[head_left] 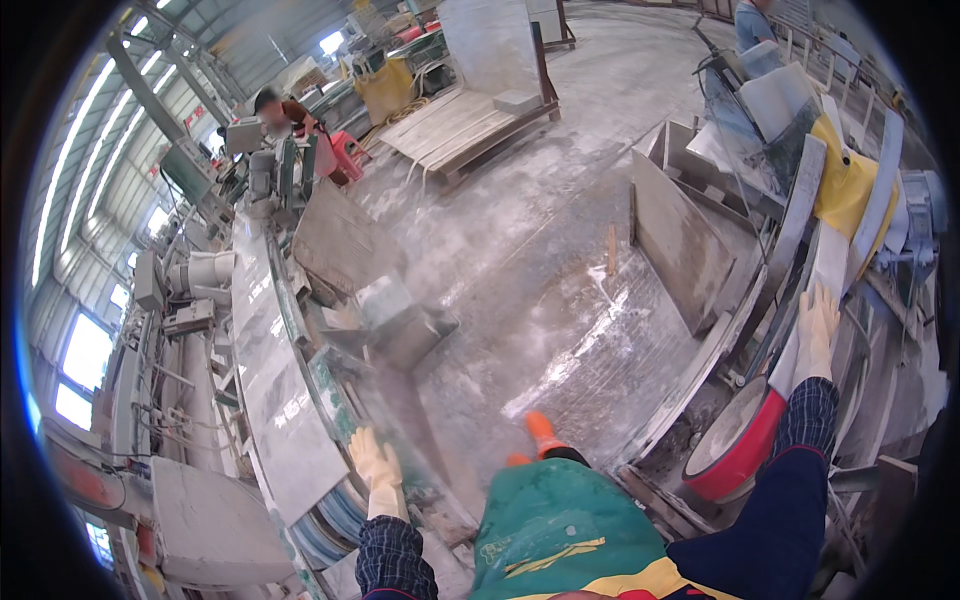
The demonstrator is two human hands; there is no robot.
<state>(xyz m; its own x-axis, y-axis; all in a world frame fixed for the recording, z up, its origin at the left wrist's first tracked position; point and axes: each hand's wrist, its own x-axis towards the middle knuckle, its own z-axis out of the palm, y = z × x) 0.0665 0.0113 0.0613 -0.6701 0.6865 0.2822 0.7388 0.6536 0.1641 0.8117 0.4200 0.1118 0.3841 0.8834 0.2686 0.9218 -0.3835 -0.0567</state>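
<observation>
My left hand (375,465), in a cream glove, has its fingers stretched out. It is beside the green edge of the left machine, close to a grey stone slab (295,450) lying on the bed; whether it touches the edge I cannot tell. My right hand (818,328), gloved alike, lies with fingers extended on a long pale strip (828,265) on the right machine. Just below that hand is a roller with a red belt (735,455) round it. A yellow cloth (835,185) hangs over the machine beyond the strip. Neither hand visibly grips anything.
Wet concrete floor (540,300) runs between the machines, with my orange boot (541,428) on it. An upright board (680,240) leans at the right machine. A wooden pallet (450,125) stands farther off. One person (290,110) is at far left, another (755,25) at far right.
</observation>
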